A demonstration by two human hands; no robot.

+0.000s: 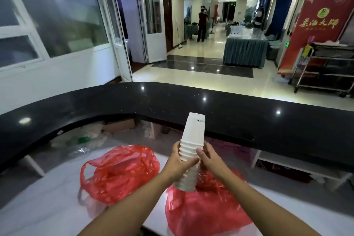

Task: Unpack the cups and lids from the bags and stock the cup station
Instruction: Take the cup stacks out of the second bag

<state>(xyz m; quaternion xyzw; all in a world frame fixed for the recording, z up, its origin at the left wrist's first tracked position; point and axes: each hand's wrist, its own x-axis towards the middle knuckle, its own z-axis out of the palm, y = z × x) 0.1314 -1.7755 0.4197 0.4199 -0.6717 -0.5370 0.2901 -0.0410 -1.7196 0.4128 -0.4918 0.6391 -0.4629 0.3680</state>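
A tall stack of white paper cups (192, 136), nested upside down, stands tilted above a red plastic bag (203, 209) at the near edge of the white work surface (47, 197). My left hand (179, 161) grips the stack around its middle, thumb across the front. My right hand (210, 157) holds the same stack from the right side, fingers curled on the rims. The stack's lower end sits just over the bag's open mouth. A second red plastic bag (118, 172) lies crumpled to the left on the surface; its contents are hidden.
A curved black counter ledge (172, 101) runs across behind the work surface. Under it lie clear plastic wrap, a cardboard box (119, 124) and shelves. Beyond are a tiled hall, a draped table (245, 50), a metal trolley (323, 67), a red banner and two distant persons.
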